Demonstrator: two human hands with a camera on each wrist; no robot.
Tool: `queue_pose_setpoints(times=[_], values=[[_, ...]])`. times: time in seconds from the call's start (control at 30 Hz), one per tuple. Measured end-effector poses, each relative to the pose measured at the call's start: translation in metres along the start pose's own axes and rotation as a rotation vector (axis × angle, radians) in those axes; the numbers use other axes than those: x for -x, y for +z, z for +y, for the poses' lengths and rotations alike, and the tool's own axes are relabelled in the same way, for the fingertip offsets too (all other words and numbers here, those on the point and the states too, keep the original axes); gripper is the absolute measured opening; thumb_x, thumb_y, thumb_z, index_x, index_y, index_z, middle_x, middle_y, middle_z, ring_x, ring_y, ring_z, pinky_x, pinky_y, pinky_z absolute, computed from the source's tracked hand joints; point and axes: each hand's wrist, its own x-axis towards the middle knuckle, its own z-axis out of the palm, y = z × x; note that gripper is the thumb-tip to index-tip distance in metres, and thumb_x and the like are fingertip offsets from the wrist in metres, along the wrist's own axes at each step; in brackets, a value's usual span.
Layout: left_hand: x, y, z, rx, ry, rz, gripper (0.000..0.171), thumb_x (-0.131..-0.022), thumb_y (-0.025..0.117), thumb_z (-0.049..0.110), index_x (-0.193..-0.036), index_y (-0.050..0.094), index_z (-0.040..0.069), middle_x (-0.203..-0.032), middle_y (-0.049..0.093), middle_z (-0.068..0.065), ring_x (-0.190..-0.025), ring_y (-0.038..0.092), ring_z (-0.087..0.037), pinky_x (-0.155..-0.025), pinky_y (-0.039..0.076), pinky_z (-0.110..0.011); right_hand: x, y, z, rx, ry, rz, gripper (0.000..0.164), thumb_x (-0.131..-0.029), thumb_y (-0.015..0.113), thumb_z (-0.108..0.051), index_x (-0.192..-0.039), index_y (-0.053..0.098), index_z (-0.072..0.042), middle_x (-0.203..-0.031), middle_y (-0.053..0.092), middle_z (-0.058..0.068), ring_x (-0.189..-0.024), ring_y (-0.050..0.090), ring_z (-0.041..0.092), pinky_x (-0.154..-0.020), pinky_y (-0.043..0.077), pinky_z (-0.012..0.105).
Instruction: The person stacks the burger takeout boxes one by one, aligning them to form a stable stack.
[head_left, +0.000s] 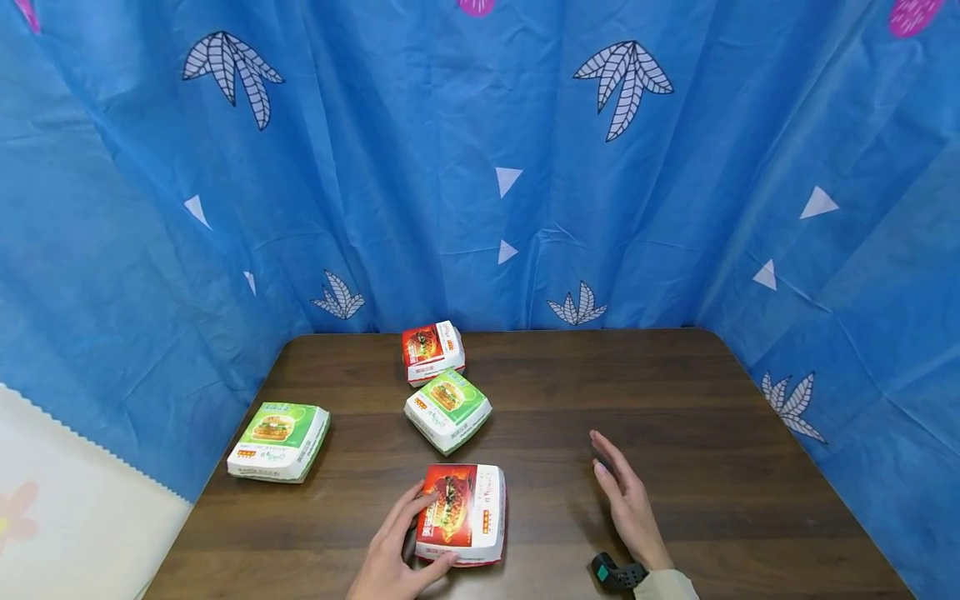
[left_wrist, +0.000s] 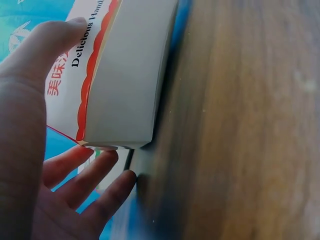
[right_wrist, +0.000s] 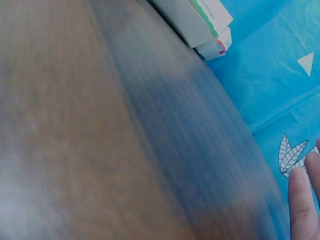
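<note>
Closest to where I stand, the left hand (head_left: 392,546) grips the left side of a square red-and-white cardboard burger box (head_left: 459,515), while the right hand (head_left: 628,507), fingers loosely extended, holds nothing over the dark wood-grain worktop (head_left: 697,467). Just beyond that box sits an angled green-and-white cardboard carton (head_left: 448,410), another green-and-white box (head_left: 279,442) lying well leftward. Farther back, a second red-and-white box (head_left: 433,352) stands before the blue leaf-print curtain (head_left: 420,167).

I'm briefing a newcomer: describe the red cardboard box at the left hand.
On the dark brown wooden table, find the left hand. It holds the red and white cardboard box. Two neighbouring boxes are green; the other red one sits farthest back.
</note>
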Motion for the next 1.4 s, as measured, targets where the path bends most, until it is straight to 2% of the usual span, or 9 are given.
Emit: queue_pose_setpoints(times=[0.23,0.33,0.5,0.57,0.7,0.83,0.93,1.17,1.4], values=[[-0.003,0.004,0.007,-0.018,0.005,-0.038,0.065,-0.076,0.086,0.058,-0.129,0.061,0.028,-0.161,0.042,-0.003,-0.133,0.055,-0.028,-0.101,0.054,-0.047,0.000,0.000,0.000,-0.001,-0.003,0.002,0.048,-0.111,0.046,-0.022,-0.159,0.039,-0.016,-0.163,0.040,0.011,-0.136,0.037,-0.014,-0.102,0.032,0.003],[-0.005,0.008,0.008,-0.023,0.064,-0.010,0.065,-0.076,0.088,0.054,-0.129,0.061,0.028,-0.166,0.036,0.003,-0.141,0.050,-0.025,-0.106,0.051,-0.048,0.000,0.000,0.000,-0.004,-0.001,-0.003,0.048,-0.112,0.046,-0.022,-0.159,0.039,-0.016,-0.163,0.040,0.011,-0.136,0.036,-0.013,-0.102,0.032,0.003],[-0.008,0.011,0.013,-0.042,0.066,-0.033,0.070,-0.077,0.083,0.064,-0.134,0.058,0.031,-0.165,0.036,0.012,-0.142,0.048,-0.019,-0.107,0.049,-0.050,0.000,0.000,0.000,0.004,0.004,-0.006,0.048,-0.112,0.045,-0.024,-0.159,0.040,-0.018,-0.164,0.040,0.010,-0.137,0.036,-0.012,-0.102,0.032,0.003],[-0.010,0.012,0.013,-0.047,0.068,-0.041,0.073,-0.078,0.081,0.066,-0.137,0.057,0.032,-0.164,0.038,0.011,-0.140,0.049,-0.019,-0.106,0.050,-0.050,0.000,0.000,0.000,0.006,0.014,-0.006,0.048,-0.112,0.046,-0.023,-0.159,0.040,-0.018,-0.164,0.040,0.009,-0.139,0.037,-0.006,-0.102,0.032,0.003],[-0.011,0.015,0.009,-0.093,0.194,0.008,0.075,-0.080,0.086,0.054,-0.143,0.054,0.029,-0.163,0.040,0.004,-0.137,0.051,-0.020,-0.100,0.054,-0.045,0.000,0.000,-0.002,0.016,0.038,-0.007,0.048,-0.111,0.046,-0.022,-0.159,0.040,-0.018,-0.164,0.040,0.007,-0.146,0.038,0.017,-0.101,0.031,0.003],[-0.013,0.019,0.009,-0.109,0.238,0.020,0.077,-0.081,0.086,0.051,-0.147,0.053,0.029,-0.164,0.040,0.002,-0.136,0.051,-0.020,-0.099,0.054,-0.043,0.000,0.000,-0.003,0.024,0.054,-0.006,0.047,-0.111,0.046,-0.022,-0.158,0.040,-0.019,-0.164,0.040,0.007,-0.148,0.036,0.029,-0.101,0.031,0.002],[-0.015,0.021,0.012,-0.087,0.230,0.008,0.077,-0.080,0.087,0.050,-0.147,0.053,0.032,-0.164,0.038,0.005,-0.137,0.051,-0.019,-0.099,0.054,-0.042,0.001,0.000,-0.003,0.028,0.054,-0.004,0.047,-0.111,0.046,-0.023,-0.158,0.041,-0.021,-0.163,0.040,0.006,-0.147,0.037,0.024,-0.101,0.031,0.003],[-0.018,0.028,0.018,-0.104,0.228,-0.020,0.077,-0.081,0.086,0.050,-0.148,0.052,0.035,-0.164,0.036,0.005,-0.136,0.050,-0.020,-0.099,0.053,-0.043,0.002,0.000,-0.002,0.034,0.040,0.003,0.046,-0.111,0.046,-0.022,-0.157,0.042,-0.020,-0.163,0.041,0.007,-0.136,0.037,-0.011,-0.101,0.031,0.003],[-0.023,0.033,0.021,-0.097,0.220,-0.046,0.075,-0.083,0.083,0.054,-0.149,0.051,0.036,-0.165,0.034,0.005,-0.136,0.049,-0.021,-0.099,0.053,-0.046,0.002,0.001,-0.004,0.070,0.075,0.008,0.047,-0.111,0.047,-0.025,-0.157,0.042,-0.021,-0.163,0.041,0.007,-0.147,0.040,0.023,-0.101,0.028,0.003]])
